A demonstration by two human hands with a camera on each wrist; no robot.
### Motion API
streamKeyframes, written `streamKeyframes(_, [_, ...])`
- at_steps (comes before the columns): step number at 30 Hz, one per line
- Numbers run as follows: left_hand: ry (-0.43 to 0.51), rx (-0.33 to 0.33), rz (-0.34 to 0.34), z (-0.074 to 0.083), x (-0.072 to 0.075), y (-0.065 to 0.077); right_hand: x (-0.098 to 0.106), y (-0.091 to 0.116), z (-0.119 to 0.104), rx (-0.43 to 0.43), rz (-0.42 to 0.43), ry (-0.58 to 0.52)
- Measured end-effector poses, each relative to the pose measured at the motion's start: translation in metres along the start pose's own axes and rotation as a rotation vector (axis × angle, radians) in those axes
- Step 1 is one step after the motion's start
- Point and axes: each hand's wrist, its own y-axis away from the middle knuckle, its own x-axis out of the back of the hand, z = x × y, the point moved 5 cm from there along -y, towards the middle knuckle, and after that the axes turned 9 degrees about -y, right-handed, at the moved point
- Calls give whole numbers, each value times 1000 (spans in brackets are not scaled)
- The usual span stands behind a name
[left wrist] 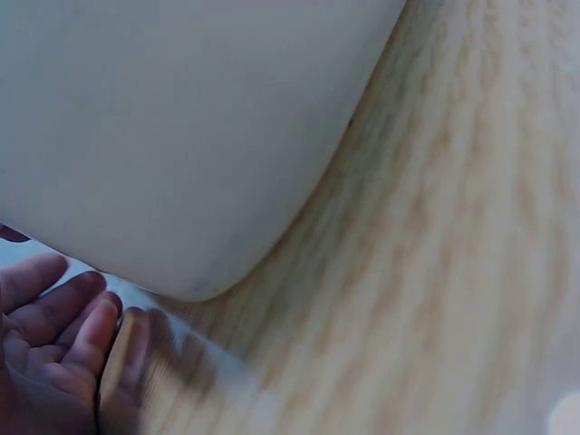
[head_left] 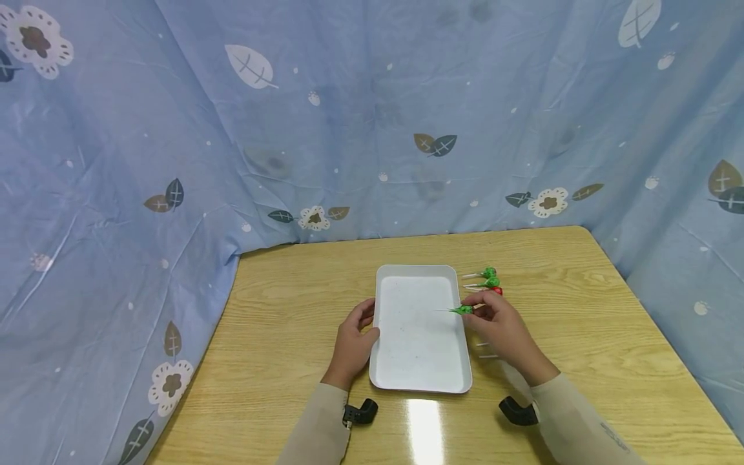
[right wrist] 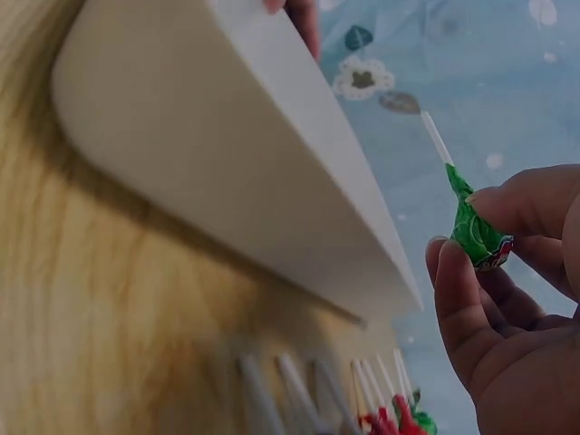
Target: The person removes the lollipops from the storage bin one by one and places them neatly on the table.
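Note:
A shallow white tray lies on the wooden table. At its left side is my left hand, thumb at the rim and the other fingers along the outer wall. In the left wrist view the fingers curve loosely beside the tray. My right hand pinches a lollipop by its green-wrapped head between thumb and fingers. Its white stick points away from the palm, and in the head view it reaches over the tray's right rim.
Right of the tray lie green lollipops and a red one, sticks toward the tray. More white sticks show below my right hand, their heads hidden. A blue patterned curtain hangs behind the table.

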Motion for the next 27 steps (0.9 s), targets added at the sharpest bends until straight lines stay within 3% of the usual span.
streamKeyframes(19, [-10, -3, 1, 2, -1, -1, 35, 41, 10, -33, 78, 121])
streamKeyframes(27, [-7, -12, 7, 1, 0, 0, 41, 61, 9, -12, 87, 60])
